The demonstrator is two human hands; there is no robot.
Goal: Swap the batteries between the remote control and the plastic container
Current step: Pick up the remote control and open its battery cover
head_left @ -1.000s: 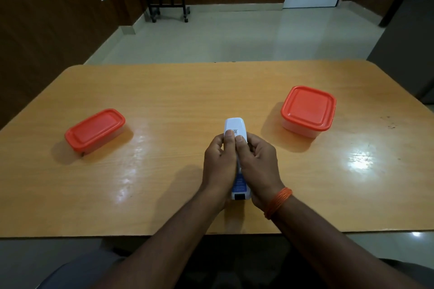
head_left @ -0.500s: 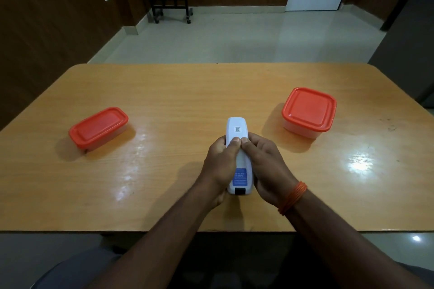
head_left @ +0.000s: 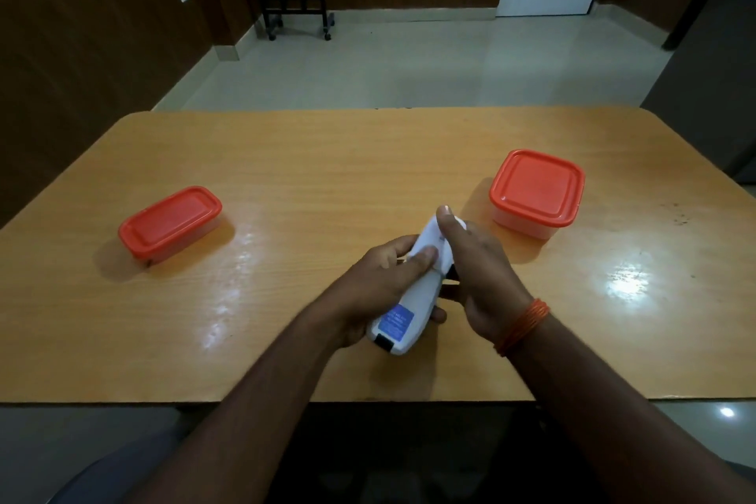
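Both grips are clenched on one white remote control, which I see back side up, tilted with its far end toward 1 o'clock and held just above the worktop near its front edge. My left hand wraps the body from the 9 o'clock side, thumb pressed flat across the white back. My right hand closes over the far end from the 3 o'clock side, one fingertip poking up past the tip. A dark gap shows along the remote's right edge under the right palm; I cannot tell whether the battery cover has come loose. A blue label sits on the near end of the back.

Two plastic containers stand on the worktop, both shut with red lids. The rectangular container lies at 9 o'clock, well apart from the hands. The square container is at 2 o'clock, near the right hand and not touching it. Its clear wall shows below the lid, but I cannot make out what either one holds.

Count: one remote, two containers, two hands. Both forearms come in from 6 o'clock and converge at the remote; orange thread bands circle the right wrist.
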